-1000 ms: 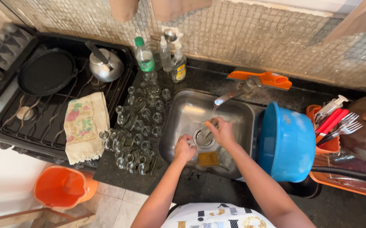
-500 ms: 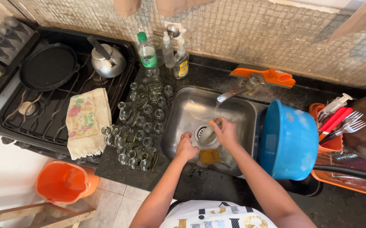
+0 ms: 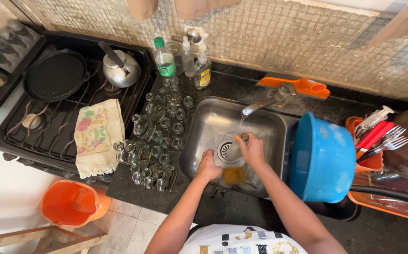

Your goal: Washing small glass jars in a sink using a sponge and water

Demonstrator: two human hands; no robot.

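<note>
Both my hands are down in the rectangular stainless steel sink (image 3: 204, 127). My right hand (image 3: 252, 149) has its fingers closed around a small clear glass bottle (image 3: 236, 149), holding it tilted over the round drain (image 3: 225, 151), under the thin stream from the chrome tap (image 3: 265, 104). My left hand (image 3: 208, 165) is curled shut near the sink's front wall, but I cannot tell what it grips, if anything. A yellow sponge (image 3: 234, 175) lies on the sink floor between my hands. On the dark stone tabletop (image 3: 124, 188) left of the sink stands a crowd of small clear glass jars (image 3: 154, 141). A big blue plastic bowl (image 3: 324, 157) leans just right of the sink. Beyond the jars, a floral cloth (image 3: 96, 134) drapes over the black gas stove (image 3: 48, 122).
</note>
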